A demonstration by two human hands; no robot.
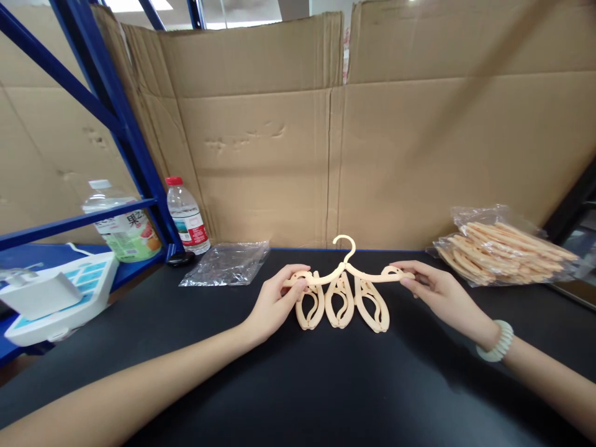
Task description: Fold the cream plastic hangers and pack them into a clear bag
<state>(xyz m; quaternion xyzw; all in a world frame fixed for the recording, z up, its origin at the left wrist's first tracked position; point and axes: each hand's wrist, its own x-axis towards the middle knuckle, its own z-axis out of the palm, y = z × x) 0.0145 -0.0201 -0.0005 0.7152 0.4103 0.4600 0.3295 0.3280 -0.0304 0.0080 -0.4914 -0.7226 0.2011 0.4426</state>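
A cream plastic folding hanger (342, 292) with a hook on top and three hanging clip loops is held just above the black table (298, 385). My left hand (274, 301) pinches the hanger's left arm end. My right hand (431, 288) pinches its right arm end; a pale bead bracelet (498, 341) is on that wrist. The hanger's arms are spread out sideways.
A clear bag of more cream hangers (505, 248) lies at the right. An empty clear plastic bag (228, 264) lies left of centre. Two bottles (187, 217) stand by the blue rack (116, 118); a white device (56, 298) sits at left. Cardboard sheets (372, 143) wall the back.
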